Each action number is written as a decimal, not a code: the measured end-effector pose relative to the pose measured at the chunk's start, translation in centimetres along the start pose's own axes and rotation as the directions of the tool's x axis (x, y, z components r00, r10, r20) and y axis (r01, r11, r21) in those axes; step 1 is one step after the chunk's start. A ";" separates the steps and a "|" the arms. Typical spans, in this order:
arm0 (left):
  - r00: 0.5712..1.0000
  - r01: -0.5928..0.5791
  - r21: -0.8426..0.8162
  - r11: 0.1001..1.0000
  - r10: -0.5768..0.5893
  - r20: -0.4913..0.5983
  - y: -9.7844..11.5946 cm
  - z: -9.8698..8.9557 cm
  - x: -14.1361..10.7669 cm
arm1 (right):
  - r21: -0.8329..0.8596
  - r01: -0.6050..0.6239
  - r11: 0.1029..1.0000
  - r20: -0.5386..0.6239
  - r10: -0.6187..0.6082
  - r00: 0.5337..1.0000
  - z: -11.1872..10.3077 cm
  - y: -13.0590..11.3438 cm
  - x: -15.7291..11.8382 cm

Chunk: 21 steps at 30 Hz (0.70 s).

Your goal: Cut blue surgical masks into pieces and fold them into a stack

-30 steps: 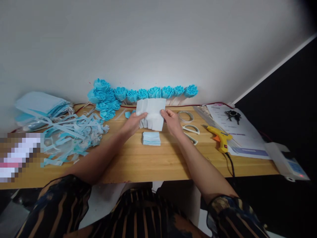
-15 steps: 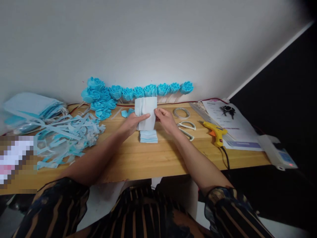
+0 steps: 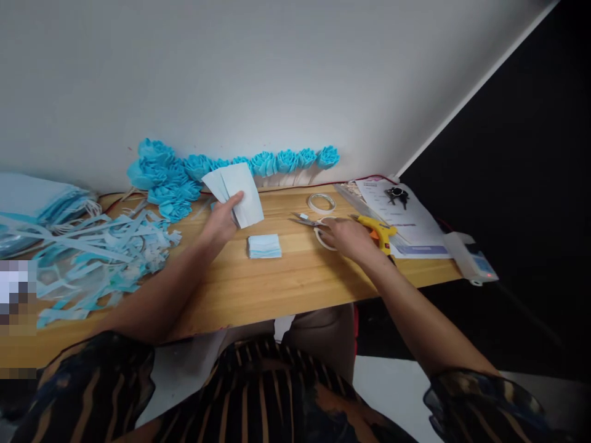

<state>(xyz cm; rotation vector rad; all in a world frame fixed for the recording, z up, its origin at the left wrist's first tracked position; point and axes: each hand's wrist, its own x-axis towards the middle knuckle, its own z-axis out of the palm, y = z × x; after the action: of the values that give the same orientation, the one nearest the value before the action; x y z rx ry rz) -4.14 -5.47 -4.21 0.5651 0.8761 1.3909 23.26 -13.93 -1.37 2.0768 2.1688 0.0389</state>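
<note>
My left hand is closed on a few pale blue-white sheets of mask fabric, thumb on top, raised over the table and fanned slightly apart. To the right, my right hand has its fingers at the handles of a pair of scissors. The blades point left, a little apart, with a small white scrap by them; the fingertips are partly hidden. Between the hands a neat stack of folded light blue fabric pieces lies on the wood. Just beyond the scissors is a roll of tape.
Blue fabric flowers line the wall, with more heaped at left. Cut strips and a mask pile cover the left side. A yellow glue gun, papers, keys and a power strip are at right.
My right hand has let go of the sheets and moved right to the scissors. My left hand now holds the sheets alone, tilted and shifted left. The view has turned slightly right.
</note>
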 end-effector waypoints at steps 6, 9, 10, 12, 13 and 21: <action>1.000 -0.011 -0.012 1.000 0.011 -0.018 0.0 0.2 -0.1 | -0.048 0.020 0.999 -0.100 -0.024 0.995 1.7 -0.2 -0.5; 0.999 -0.036 -0.011 0.999 0.036 -0.008 0.2 0.2 0.0 | -0.026 0.028 0.999 -0.121 -0.031 0.992 2.2 0.5 0.1; 0.999 -0.033 -0.005 0.999 0.033 -0.008 0.3 0.2 0.0 | -0.008 0.044 0.999 -0.121 -0.044 0.992 2.4 0.8 0.4; 1.000 -0.009 0.014 1.000 0.009 -0.018 0.5 0.2 0.0 | 0.033 0.098 0.995 -0.118 -0.094 0.989 2.7 1.3 0.7; 1.000 0.005 0.022 1.000 -0.004 -0.027 0.6 0.3 0.1 | 0.046 0.125 0.991 -0.117 -0.118 0.986 2.6 1.5 0.9; 0.983 0.110 0.137 0.985 -0.128 0.131 0.5 1.0 -1.6 | 0.170 0.109 0.979 -0.213 -0.071 0.974 0.5 -0.1 3.2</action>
<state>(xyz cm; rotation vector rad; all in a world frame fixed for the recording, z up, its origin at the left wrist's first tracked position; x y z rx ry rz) -3.61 -6.82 -2.94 0.6892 0.8763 1.1778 23.06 -10.78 -2.13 2.1517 2.4727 0.0513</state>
